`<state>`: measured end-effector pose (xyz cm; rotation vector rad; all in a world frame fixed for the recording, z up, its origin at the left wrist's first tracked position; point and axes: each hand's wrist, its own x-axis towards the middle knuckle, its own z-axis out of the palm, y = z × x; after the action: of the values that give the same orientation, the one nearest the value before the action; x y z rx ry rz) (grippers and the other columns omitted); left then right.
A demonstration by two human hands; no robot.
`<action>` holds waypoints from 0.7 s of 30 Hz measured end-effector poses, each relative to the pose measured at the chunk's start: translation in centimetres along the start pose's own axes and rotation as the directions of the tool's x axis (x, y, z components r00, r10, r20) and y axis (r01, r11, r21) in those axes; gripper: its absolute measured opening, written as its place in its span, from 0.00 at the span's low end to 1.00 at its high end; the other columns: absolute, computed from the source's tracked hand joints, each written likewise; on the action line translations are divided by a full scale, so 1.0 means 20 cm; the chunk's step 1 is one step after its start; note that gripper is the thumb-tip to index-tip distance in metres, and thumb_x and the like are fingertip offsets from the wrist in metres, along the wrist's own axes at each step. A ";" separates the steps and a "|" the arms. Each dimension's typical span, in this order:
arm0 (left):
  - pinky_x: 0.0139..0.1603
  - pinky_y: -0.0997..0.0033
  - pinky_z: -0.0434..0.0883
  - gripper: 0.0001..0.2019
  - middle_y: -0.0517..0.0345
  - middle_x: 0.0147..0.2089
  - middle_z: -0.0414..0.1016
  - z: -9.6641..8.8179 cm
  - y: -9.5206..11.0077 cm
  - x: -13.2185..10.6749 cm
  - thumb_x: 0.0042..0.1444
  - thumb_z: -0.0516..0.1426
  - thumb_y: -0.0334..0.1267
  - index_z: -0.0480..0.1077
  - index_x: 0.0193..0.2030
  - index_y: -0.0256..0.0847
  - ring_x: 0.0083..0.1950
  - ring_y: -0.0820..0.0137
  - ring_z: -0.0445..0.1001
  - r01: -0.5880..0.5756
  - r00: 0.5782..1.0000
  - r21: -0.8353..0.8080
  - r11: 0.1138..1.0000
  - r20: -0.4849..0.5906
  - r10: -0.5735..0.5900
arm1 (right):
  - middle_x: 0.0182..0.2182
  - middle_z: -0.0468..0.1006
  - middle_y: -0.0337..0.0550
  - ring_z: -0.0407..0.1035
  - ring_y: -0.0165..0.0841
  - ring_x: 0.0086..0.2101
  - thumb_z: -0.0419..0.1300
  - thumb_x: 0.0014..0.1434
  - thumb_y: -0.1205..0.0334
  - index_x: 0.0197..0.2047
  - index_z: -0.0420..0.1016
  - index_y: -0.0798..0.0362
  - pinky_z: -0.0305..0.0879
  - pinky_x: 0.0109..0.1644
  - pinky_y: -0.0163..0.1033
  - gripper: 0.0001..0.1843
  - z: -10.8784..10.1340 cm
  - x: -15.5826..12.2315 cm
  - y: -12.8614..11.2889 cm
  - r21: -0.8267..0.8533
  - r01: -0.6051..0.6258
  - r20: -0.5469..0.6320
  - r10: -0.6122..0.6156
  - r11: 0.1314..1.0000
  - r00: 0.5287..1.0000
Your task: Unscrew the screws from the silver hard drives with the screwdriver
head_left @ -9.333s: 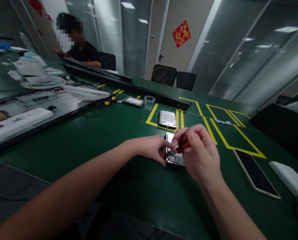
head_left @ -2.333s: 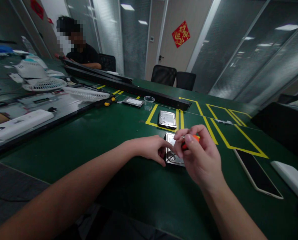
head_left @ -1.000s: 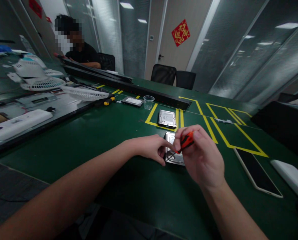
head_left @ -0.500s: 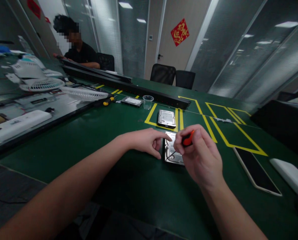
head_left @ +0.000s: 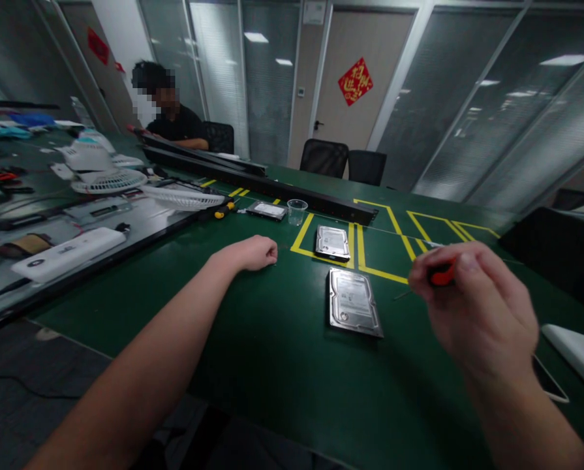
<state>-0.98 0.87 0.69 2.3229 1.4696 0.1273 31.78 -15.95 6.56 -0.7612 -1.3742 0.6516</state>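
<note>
A silver hard drive (head_left: 353, 302) lies flat on the green table (head_left: 233, 307), between my two hands and touched by neither. My right hand (head_left: 472, 307) hovers to its right, fingers closed round a small screwdriver with an orange handle (head_left: 441, 274); its thin shaft points left and down. My left hand (head_left: 255, 253) rests on the table well to the left of the drive, curled into a loose fist; whether anything is in it is hidden. A second hard drive (head_left: 332, 243) lies inside a yellow taped box just behind.
A clear plastic cup (head_left: 297, 211), a third drive (head_left: 267, 209) and a yellow-handled screwdriver (head_left: 223, 210) sit further back by a long black bar (head_left: 272, 186). Fan parts (head_left: 110, 179) lie on the left. A white device (head_left: 573, 352) lies right. A person (head_left: 171, 117) sits at the far left.
Both hands have come off the hard drive: my left hand pulled back left and closed, my right hand swung out to the right with the screwdriver. The view shifted, and the drive now lies fully uncovered.
</note>
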 end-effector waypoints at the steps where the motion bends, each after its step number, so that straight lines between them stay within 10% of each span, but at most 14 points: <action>1: 0.39 0.69 0.64 0.08 0.51 0.43 0.80 0.01 0.00 0.00 0.59 0.60 0.40 0.78 0.42 0.41 0.38 0.65 0.73 0.000 1.000 -0.010 1.000 0.005 0.000 | 0.33 0.76 0.44 0.67 0.35 0.31 0.61 0.69 0.56 0.39 0.80 0.48 0.58 0.31 0.41 0.09 -0.04 0.00 0.00 -0.102 0.008 0.025 -0.006 0.995 1.000; 5: 0.38 0.70 0.64 0.08 0.52 0.42 0.80 0.03 0.00 0.01 0.58 0.62 0.41 0.78 0.42 0.42 0.37 0.66 0.73 -0.002 1.000 -0.052 0.999 0.011 0.003 | 0.30 0.77 0.42 0.67 0.35 0.28 0.62 0.68 0.55 0.38 0.78 0.48 0.61 0.33 0.43 0.09 -0.19 -0.02 0.09 -0.606 0.155 0.089 -0.128 0.780 0.988; 12: 0.38 0.69 0.62 0.05 0.53 0.37 0.79 0.04 0.03 0.01 0.58 0.62 0.38 0.76 0.37 0.40 0.35 0.66 0.72 -0.053 0.999 -0.045 0.998 0.009 0.054 | 0.26 0.74 0.39 0.68 0.33 0.25 0.63 0.66 0.63 0.34 0.72 0.50 0.62 0.30 0.41 0.07 -0.29 -0.09 0.27 -0.730 0.350 0.223 -0.280 0.587 0.934; 16: 0.42 0.70 0.66 0.10 0.55 0.43 0.77 0.05 0.26 -0.04 0.67 0.57 0.44 0.75 0.45 0.40 0.41 0.67 0.73 -0.248 0.969 -0.161 0.955 -0.044 0.244 | 0.30 0.76 0.40 0.71 0.33 0.29 0.67 0.64 0.65 0.37 0.72 0.50 0.67 0.35 0.40 0.06 -0.23 -0.11 0.24 -0.695 0.406 0.311 -0.260 0.594 0.914; 21: 0.42 0.71 0.68 0.10 0.58 0.41 0.74 0.19 0.61 -0.11 0.68 0.58 0.44 0.72 0.45 0.39 0.40 0.70 0.71 -0.465 0.839 -0.588 0.662 -0.055 0.541 | 0.41 0.81 0.48 0.77 0.38 0.40 0.64 0.66 0.67 0.48 0.78 0.50 0.74 0.43 0.43 0.08 -0.14 -0.15 0.22 -0.570 0.464 0.488 -0.175 0.678 0.855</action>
<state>9.47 -6.72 2.06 2.0831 0.5480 0.5020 34.46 -15.81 1.16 -0.9396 -2.1241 -0.0278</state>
